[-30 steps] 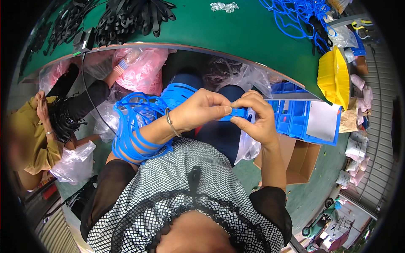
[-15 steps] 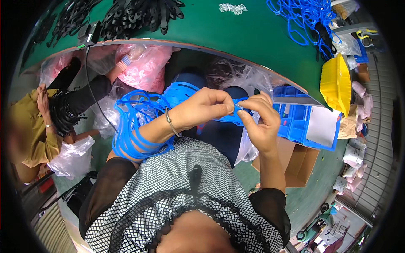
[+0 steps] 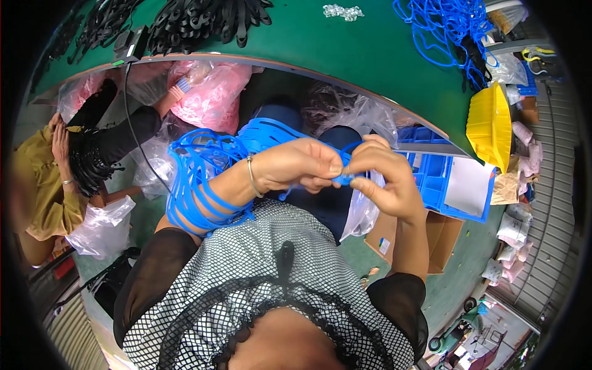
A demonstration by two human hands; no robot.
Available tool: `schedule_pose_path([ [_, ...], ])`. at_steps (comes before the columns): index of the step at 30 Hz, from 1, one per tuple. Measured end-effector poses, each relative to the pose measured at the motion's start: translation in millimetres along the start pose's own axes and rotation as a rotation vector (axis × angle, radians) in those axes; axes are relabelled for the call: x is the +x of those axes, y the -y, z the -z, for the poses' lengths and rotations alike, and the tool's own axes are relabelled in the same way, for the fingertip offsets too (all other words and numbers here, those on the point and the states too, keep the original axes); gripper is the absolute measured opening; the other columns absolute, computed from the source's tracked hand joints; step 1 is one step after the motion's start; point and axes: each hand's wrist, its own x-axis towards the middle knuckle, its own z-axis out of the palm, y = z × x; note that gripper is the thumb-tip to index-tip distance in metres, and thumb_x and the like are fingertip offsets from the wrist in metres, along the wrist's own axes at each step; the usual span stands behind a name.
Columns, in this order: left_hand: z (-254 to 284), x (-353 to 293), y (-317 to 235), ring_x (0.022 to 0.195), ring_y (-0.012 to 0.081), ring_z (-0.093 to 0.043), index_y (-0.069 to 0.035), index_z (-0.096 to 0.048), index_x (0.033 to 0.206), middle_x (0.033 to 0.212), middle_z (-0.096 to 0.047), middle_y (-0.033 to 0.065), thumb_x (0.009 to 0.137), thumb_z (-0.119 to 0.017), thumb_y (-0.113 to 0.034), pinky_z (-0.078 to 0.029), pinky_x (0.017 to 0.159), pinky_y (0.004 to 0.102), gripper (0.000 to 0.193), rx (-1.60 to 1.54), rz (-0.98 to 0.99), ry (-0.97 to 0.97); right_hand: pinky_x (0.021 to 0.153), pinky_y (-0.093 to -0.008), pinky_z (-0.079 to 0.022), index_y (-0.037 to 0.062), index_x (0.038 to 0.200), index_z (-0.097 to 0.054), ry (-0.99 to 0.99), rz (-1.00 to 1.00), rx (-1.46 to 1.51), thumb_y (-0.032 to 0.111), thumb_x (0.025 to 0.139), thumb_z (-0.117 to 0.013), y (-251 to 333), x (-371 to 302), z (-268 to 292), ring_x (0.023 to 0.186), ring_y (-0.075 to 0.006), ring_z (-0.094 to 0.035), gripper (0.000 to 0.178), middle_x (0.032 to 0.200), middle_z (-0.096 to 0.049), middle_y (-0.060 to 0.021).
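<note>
My left hand and my right hand meet over my lap, thumbs and fingers pinched on a blue strap between them. Its small end is mostly covered by my fingertips. Many loops of the same blue strap hang round my left forearm, above a metal bangle. A flat bundle of blue straps lies across my thighs, partly behind my left hand.
Ahead is a green table bearing black straps, small clear pieces, tangled blue straps and a yellow tray. Blue bins and a cardboard box stand right. A co-worker sits left.
Both hands have come slightly down and closer to my body. My right hand has turned and its fingers have curled in more, with the strap still pinched between the two hands.
</note>
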Motion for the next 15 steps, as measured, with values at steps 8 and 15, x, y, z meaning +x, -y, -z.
schedule_pose_path([
  [8,-12,-2,-11,0.062,0.0169,-0.057,0.0,-0.06,0.084,0.071,-0.06,0.0052,0.077,-0.063,-0.01,-0.044,0.054,0.0284,0.013,1.121,-0.56,-0.294,0.071,-0.0265,-0.045,-0.0011,0.092,-0.062,-0.101,-0.101,0.311,0.007,0.075,-0.067,-28,0,-5,0.081,-0.0134,-0.057,0.019,0.086,-0.062,-0.0062],
  [15,-13,4,-11,0.063,0.0277,-0.06,0.0,-0.06,0.082,0.072,-0.06,0.0125,0.075,-0.063,-0.01,-0.046,0.055,0.0344,0.012,1.441,-0.805,-0.489,0.074,-0.0251,-0.046,-0.0024,0.093,-0.062,-0.07,-0.391,0.855,0.003,0.075,-0.067,-32,7,-7,0.083,-0.011,-0.057,0.019,0.088,-0.062,-0.0043],
])
